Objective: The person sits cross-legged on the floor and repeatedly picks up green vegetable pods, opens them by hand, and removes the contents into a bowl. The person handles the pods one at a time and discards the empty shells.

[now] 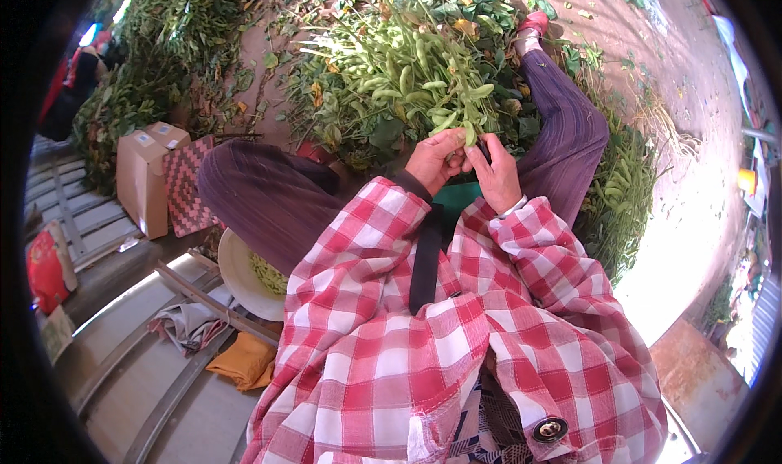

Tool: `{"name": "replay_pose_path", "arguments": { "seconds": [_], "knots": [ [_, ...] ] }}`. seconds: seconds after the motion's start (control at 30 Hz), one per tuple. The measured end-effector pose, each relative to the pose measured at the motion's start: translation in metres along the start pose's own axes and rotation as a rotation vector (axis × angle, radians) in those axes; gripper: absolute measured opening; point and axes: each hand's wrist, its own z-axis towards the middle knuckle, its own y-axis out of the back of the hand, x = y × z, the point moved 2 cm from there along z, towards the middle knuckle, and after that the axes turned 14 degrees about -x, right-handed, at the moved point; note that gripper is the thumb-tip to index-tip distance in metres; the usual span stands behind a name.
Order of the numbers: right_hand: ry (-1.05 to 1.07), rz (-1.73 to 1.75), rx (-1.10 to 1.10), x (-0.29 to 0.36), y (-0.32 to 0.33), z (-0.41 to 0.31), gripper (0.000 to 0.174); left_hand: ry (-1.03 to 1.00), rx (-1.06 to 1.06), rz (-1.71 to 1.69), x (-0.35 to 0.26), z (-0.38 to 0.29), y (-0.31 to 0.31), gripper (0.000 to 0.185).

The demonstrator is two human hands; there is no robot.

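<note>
Both my hands meet above my lap, in front of a heap of uprooted soybean plants [391,67] with green pods. My left hand [437,158] pinches a green pod [469,133] near the lower end of a pod-bearing stem [461,79]. Close beside it, my right hand [496,170] has its thumb at the same pod, and a small dark object shows between its fingers; what that is cannot be told. A green thing [457,198] lies below my wrists, partly hidden by my sleeves.
Left of my bent leg stands a pale basin [235,268] holding green pods or beans. Beyond it are a cardboard box [142,177], a woven checked mat [188,186] and folded orange cloth [244,360]. More plants [623,189] lie at the right and upper left. A person is partly visible at the far left.
</note>
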Motion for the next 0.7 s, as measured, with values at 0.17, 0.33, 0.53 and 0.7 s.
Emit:
{"name": "replay_pose_path", "arguments": {
  "seconds": [0.17, 0.33, 0.53, 0.7],
  "knots": [
    [-0.125, -0.085, 0.102, 0.007, 0.002, -0.004, 0.026, 0.014, -0.014, 0.064, 0.01, 0.013, 0.021, 0.024],
    [-0.214, -0.047, 0.189, 0.012, 0.001, -0.006, 0.027, -0.036, -0.069, 0.077, 0.015, 0.02, 0.027, 0.021],
    [-0.161, 0.104, 0.198, -0.007, -0.003, -0.004, 0.025, 0.006, -0.103, 0.062, 0.006, 0.011, 0.019, 0.016],
    [-0.798, 0.515, 0.22, 0.0, -0.003, -0.005, 0.018, 0.075, -0.058, 0.012, 0.0, 0.007, 0.016, 0.012]
  ]
}}
